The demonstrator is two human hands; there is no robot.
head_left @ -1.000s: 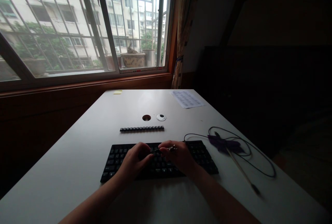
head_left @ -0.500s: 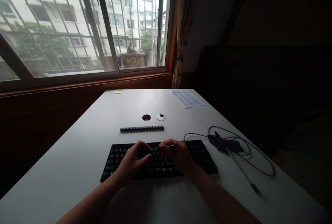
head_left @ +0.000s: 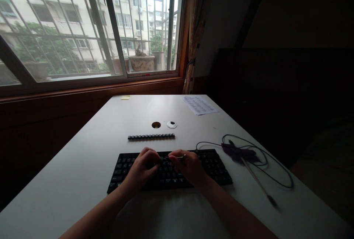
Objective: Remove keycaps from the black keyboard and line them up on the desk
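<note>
A black keyboard (head_left: 173, 183) lies on the white table under both hands. My left hand (head_left: 143, 165) rests over its middle-left keys, thumb and fingers bent together in a pinch; whatever is between the fingertips is dark and hard to make out. Just right of it, my right hand (head_left: 190, 167) is closed on a thin shiny metal tool (head_left: 181, 156), most of which the fingers hide. The two hands' fingertips nearly meet above the upper key rows. Beyond the keyboard stands a straight row of black keycaps (head_left: 151, 137).
Right of the keyboard, a purple cloth (head_left: 243, 154) lies among loops of black cable (head_left: 286, 169). A thin dark-tipped stick (head_left: 258, 182) extends from the cloth. Farther back are a round table hole (head_left: 156, 125), its white cover (head_left: 172, 125), printed sheets (head_left: 199, 105) and a yellow note (head_left: 125, 98).
Both hands have shifted only slightly, the right one a little to the left with the metal tool in it. The keyboard and keycap row have stayed put.
</note>
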